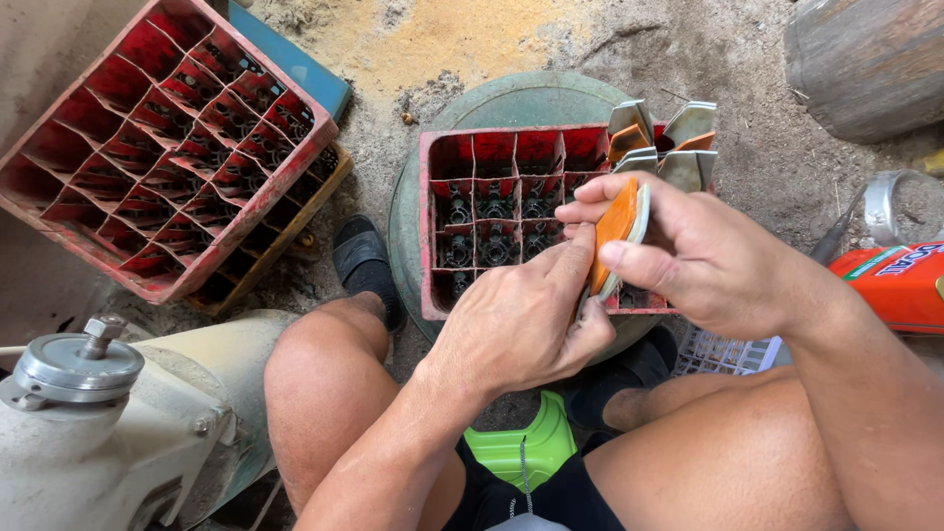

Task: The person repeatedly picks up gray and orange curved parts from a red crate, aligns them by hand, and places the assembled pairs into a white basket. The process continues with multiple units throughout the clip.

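Observation:
Both my hands hold one flat orange piece with a pale metal backing above a red partitioned crate. My right hand pinches its upper part between thumb and fingers. My left hand grips its lower edge from below. Several similar metal and orange pieces stand upright in the crate's far right compartments. Dark fittings show at the bottom of the crate's other cells. The crate rests on a round green lid.
A bigger red crate leans on a yellow crate at the left. A pale machine with a metal cap stands at the lower left. An orange container and white basket lie at right. My bare knees flank a green stool.

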